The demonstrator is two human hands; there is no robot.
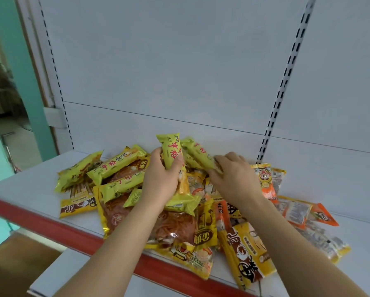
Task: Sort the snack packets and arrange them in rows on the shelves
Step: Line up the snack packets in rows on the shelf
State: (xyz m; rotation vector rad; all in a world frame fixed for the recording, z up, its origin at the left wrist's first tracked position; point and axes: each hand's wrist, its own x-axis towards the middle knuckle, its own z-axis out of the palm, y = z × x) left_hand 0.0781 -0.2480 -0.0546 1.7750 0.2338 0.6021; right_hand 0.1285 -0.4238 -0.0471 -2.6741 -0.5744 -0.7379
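A heap of snack packets [179, 228] lies on the white shelf [36, 189]. My left hand [160, 179] grips a long yellow-green packet [171, 151] upright above the heap. My right hand [233, 174] pinches the near end of a second yellow-green packet [198, 154], which slants up and left. Several more of the same yellow-green packets [115, 163] lie at the heap's left. Big gold packets of red noodles [173, 228] sit in the middle. Orange packets [295, 211] lie at the right.
The shelf has a red front strip [51, 224] and a white back panel with slotted uprights [280, 93]. A lower white shelf [57, 273] shows below. Bare shelf surface lies left and right of the heap. A teal wall [19, 61] stands at the left.
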